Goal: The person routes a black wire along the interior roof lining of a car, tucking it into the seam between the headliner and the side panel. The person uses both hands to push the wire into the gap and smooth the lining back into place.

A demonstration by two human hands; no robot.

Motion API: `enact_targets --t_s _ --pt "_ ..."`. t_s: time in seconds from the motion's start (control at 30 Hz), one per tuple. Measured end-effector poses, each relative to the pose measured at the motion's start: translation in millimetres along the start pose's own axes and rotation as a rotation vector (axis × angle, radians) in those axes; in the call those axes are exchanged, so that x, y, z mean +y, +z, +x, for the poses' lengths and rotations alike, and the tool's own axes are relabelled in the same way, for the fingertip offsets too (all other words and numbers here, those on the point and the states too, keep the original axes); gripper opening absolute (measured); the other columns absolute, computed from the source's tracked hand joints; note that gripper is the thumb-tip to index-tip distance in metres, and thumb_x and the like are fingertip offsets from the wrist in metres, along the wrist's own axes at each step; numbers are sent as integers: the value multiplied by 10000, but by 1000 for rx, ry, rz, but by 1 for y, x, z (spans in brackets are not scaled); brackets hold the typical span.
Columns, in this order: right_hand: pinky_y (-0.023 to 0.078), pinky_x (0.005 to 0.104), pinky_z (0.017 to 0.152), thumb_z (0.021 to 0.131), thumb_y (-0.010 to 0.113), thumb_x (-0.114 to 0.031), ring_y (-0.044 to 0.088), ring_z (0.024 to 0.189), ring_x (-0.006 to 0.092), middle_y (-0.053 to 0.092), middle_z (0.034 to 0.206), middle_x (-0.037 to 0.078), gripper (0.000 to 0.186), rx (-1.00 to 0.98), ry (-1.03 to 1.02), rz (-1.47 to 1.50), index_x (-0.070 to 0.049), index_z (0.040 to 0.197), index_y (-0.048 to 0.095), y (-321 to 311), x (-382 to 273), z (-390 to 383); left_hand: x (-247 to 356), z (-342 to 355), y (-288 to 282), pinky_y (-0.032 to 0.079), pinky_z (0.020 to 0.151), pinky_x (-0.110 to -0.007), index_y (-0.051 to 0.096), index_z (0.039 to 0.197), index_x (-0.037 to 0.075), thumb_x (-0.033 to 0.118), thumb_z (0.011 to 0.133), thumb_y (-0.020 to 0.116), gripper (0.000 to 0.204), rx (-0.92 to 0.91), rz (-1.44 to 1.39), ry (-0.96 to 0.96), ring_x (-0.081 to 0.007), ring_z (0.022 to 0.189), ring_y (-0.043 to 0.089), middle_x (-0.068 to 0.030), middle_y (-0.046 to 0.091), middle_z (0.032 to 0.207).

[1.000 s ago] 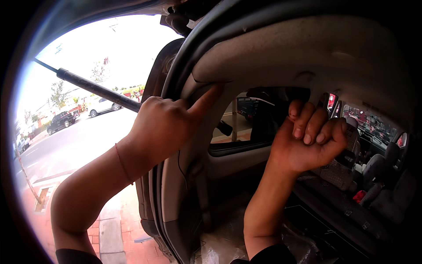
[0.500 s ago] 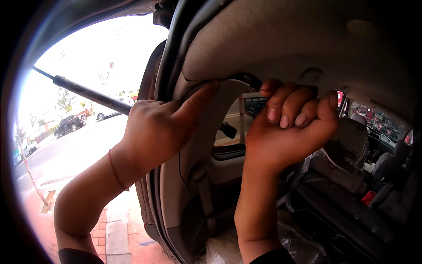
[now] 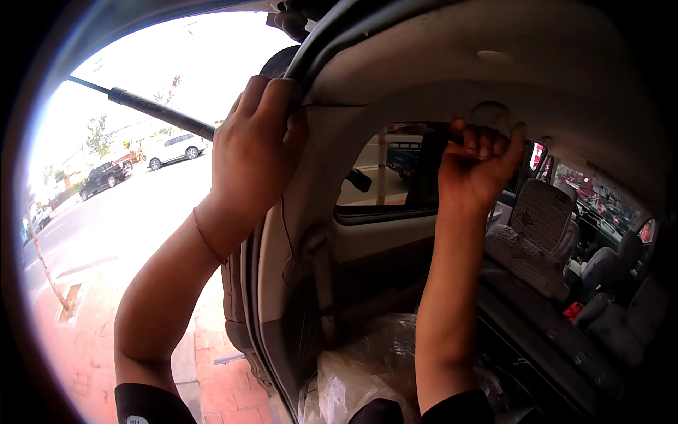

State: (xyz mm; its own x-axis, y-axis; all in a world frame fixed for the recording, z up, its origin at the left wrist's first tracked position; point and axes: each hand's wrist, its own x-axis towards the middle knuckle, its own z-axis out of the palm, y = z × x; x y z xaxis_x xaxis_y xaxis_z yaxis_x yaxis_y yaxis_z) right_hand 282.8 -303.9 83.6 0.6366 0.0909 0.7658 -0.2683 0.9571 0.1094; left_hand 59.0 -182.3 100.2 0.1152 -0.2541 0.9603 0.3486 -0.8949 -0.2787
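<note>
My left hand (image 3: 256,145) is raised at the edge of a vehicle's rear opening. Its fingers bend over the black rubber door seal (image 3: 330,44), with the thumb against the beige pillar trim (image 3: 332,120). Farther right, my right hand (image 3: 482,159) is up beside the top of the side window (image 3: 367,159), just below the beige headliner (image 3: 424,63). Its fingers curl in toward the palm; whatever they may hold is hidden. A thin dark cord (image 3: 288,240) runs down the pillar trim below my left hand.
A gas strut (image 3: 162,113) slants across the opening at left. Crumpled clear plastic (image 3: 353,374) lies low in the cargo area. Patterned seats (image 3: 537,212) fill the cabin at right. Outside are brick paving (image 3: 233,396), a white car (image 3: 173,150) and a dark pickup (image 3: 104,180).
My left hand has moved up from the pillar trim to the door seal. My right hand has shifted right and away from me, still curled. The view has shifted slightly.
</note>
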Motion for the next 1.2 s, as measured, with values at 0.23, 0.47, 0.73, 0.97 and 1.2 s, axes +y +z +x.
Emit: enact_targets --t_s 0.23,0.47,0.73,0.97,1.2 --pt "505 417 788 962 481 -285 417 497 146 366 497 -8 404 -237 -133 -168 -157 593 377 25 -15 -24 -11 3 11 514 880 -380 457 1224 39 58 848 695 445 6 -418 -136 -289 1047 640 -181 613 1113" --pt "514 433 743 952 447 -282 390 463 156 354 475 10 409 -298 -274 -122 -138 579 362 44 28 -32 -8 -4 24 486 944 -306 408 1278 34 105 900 709 488 41 -670 -343 -201 1097 604 -152 621 1180" --pt "496 411 647 966 388 -263 341 419 152 332 450 14 428 -392 -402 -197 -137 561 327 52 55 -32 -16 -4 26 460 977 -303 466 1318 -2 137 904 712 501 47 -944 -444 -176 1112 582 -124 630 1176" --pt "427 384 595 970 385 -305 295 428 135 310 456 -1 433 -503 -342 -285 -152 571 318 45 55 -33 -5 -1 29 476 935 -332 530 1293 31 169 857 747 507 32 -625 -362 -224 1108 603 -149 632 1164" --pt "429 398 590 959 433 -280 289 428 138 300 465 -4 398 -90 -292 -258 -150 598 327 73 60 -35 2 3 27 479 925 -349 525 1298 30 175 849 741 519 53 -507 -393 -262 1062 613 -157 605 1143"
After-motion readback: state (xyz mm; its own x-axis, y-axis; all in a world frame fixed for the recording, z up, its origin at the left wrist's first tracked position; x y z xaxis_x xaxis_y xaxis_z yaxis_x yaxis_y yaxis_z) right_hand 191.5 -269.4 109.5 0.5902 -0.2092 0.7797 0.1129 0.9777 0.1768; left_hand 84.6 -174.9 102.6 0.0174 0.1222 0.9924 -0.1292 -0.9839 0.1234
